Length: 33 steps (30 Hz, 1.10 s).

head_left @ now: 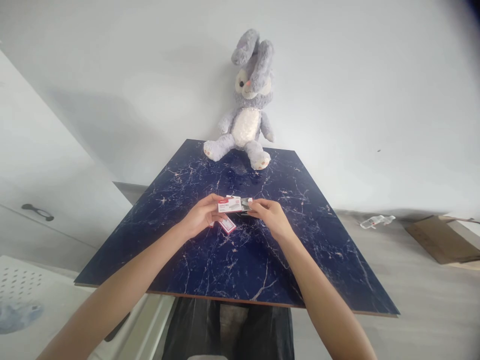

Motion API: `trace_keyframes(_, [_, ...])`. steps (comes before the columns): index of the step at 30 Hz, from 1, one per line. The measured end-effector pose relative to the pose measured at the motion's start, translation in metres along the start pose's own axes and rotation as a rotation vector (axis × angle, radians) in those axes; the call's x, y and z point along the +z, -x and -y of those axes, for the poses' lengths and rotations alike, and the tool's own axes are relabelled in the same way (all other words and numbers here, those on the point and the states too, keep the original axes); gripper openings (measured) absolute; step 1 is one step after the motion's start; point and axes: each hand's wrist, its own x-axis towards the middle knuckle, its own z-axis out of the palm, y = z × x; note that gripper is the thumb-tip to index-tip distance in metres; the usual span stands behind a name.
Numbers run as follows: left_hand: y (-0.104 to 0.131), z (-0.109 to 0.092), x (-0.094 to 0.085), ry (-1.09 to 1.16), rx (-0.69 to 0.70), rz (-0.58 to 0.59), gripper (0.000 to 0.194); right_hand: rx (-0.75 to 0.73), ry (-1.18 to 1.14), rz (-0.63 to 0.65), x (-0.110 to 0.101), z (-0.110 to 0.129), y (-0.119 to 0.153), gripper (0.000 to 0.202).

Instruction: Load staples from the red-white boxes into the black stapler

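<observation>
The dark-blue marbled bench (262,270) carries a seated plush rabbit (245,125) at its far edge. Over mid-bench, the left hand (202,215) has thumb and fingers clamped on a red-and-white box (228,205), its print too small to read. The right hand (270,215) pinches a grey-green piece (245,204) at the box's right end. Just below the left fingertips is a red-bordered white card (227,225), its lettering illegible.

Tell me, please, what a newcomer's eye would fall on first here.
Probably the grey plush rabbit, seated at the far end of the dark blue marbled table. Next comes the small red and white box in the left hand, mid-picture, with the right hand at its right end.
</observation>
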Motion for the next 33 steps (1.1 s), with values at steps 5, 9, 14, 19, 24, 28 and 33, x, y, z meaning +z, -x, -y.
trace_keyframes(5, [0.001, 0.0, -0.001, -0.033, -0.027, 0.044, 0.015, 0.02, 0.199, 0.041, -0.008, -0.004, -0.003, 0.035])
trace_keyframes(9, [0.0, 0.0, 0.0, -0.003, -0.025, 0.045, 0.015, 0.051, 0.211, 0.118, -0.01, -0.001, -0.002, 0.039])
trace_keyframes(14, [0.0, -0.003, -0.001, 0.083, 0.015, -0.033, 0.013, 0.046, 0.008, 0.187, -0.009, 0.011, 0.003, 0.043])
trace_keyframes(19, [0.001, -0.006, -0.001, 0.112, 0.018, 0.012, 0.012, 0.016, -0.034, 0.189, -0.008, 0.011, 0.004, 0.037])
trace_keyframes(24, [0.002, -0.003, -0.001, 0.088, 0.02, 0.087, 0.013, -0.051, 0.051, 0.19, -0.005, 0.005, 0.004, 0.035])
trace_keyframes(28, [0.003, -0.001, -0.004, 0.094, -0.001, 0.148, 0.019, -0.06, 0.089, 0.315, 0.0, 0.004, 0.008, 0.035])
trace_keyframes(33, [0.003, -0.004, -0.003, -0.015, 0.004, 0.159, 0.032, -0.088, 0.251, 0.312, -0.015, 0.016, 0.008, 0.034])
